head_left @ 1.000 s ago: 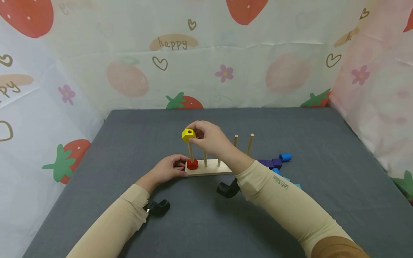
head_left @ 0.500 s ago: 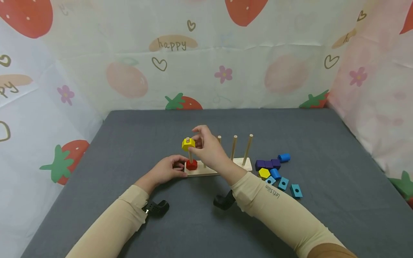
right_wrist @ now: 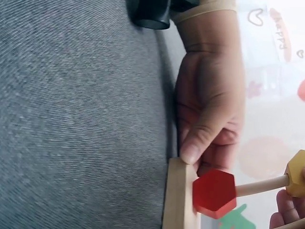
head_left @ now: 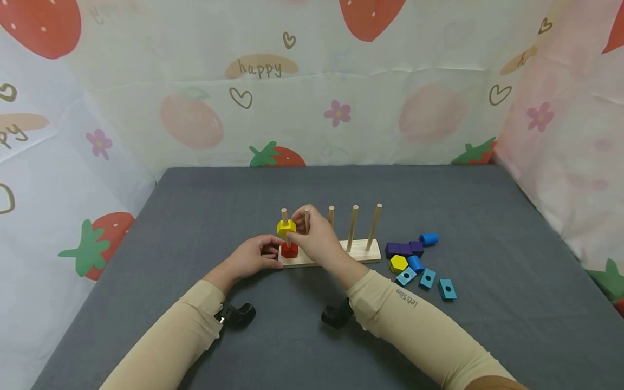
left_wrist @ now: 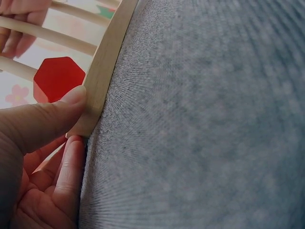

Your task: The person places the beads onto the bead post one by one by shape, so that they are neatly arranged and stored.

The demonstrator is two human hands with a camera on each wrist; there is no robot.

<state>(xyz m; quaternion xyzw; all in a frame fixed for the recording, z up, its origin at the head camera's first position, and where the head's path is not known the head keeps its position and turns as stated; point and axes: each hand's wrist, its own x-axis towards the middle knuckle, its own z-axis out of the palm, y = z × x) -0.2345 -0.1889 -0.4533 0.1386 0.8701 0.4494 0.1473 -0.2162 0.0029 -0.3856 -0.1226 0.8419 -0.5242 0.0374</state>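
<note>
From my end I count five wooden pegs [head_left: 353, 227] standing in a row on one pale board [head_left: 358, 257], which lies on the grey worktop [head_left: 244, 200]. My left grip [head_left: 251, 253] holds the left end of that board, with the thumb along its long edge and the fingers about the end. My right grip [head_left: 317, 235] pinches a yellow hexagonal block [head_left: 286, 231] between thumb and fingers. That block is threaded on the leftmost peg, partway down, with the peg's tip sticking out above it. One red hexagonal block [head_left: 290, 251] sits at the foot of the same peg, and bare wood shows between the two.

To the right of the board I count nine loose pieces: three purple blocks [head_left: 405, 249] side by side, two blue cylinders [head_left: 429, 239], one spare yellow hexagon [head_left: 398, 264] and three teal blocks [head_left: 427, 278] with holes facing up.

For writing, I read "happy" [head_left: 260, 67] once in full on the back curtain [head_left: 195, 32]; copies at the left and right are cut off or foreshortened. The right sleeve [head_left: 404, 311] carries what I read as "LetsSlim", upside down to me.
</note>
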